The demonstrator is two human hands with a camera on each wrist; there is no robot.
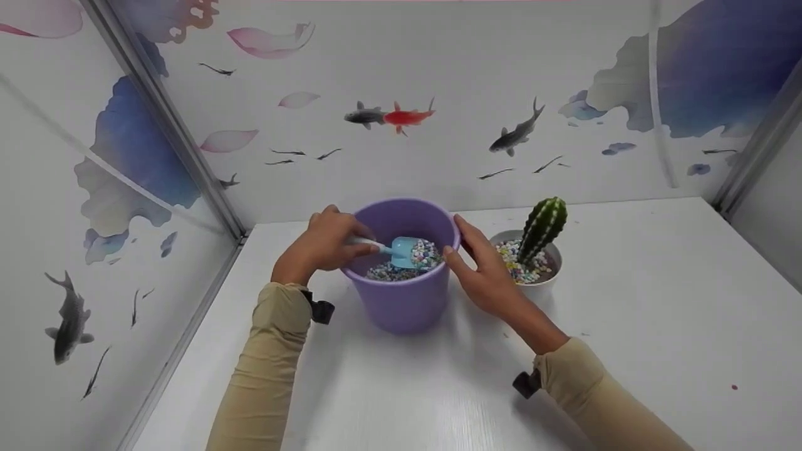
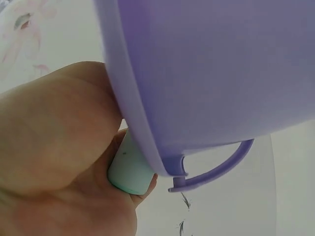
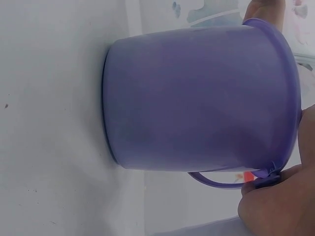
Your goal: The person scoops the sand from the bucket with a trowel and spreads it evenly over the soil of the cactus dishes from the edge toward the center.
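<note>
A purple bucket (image 1: 404, 307) stands on the white table, with small multicoloured pebbles (image 1: 391, 272) inside. My left hand (image 1: 329, 241) grips the pale handle of a light blue scoop (image 1: 403, 252), whose blade carries pebbles inside the bucket. In the left wrist view the handle's end (image 2: 130, 169) shows between palm and fingers, beside the bucket's rim. My right hand (image 1: 485, 266) holds the bucket's rim on the right side, thumb at the near edge. In the right wrist view its fingers (image 3: 268, 201) lie by the rim where the bucket's handle (image 3: 216, 184) joins.
Right of the bucket, close behind my right hand, a white pot (image 1: 542, 289) holds a green cactus (image 1: 544, 228) among coloured pebbles. White panels printed with fish enclose the table (image 1: 645, 300) at the back and left. A small red speck (image 1: 734, 387) lies at right.
</note>
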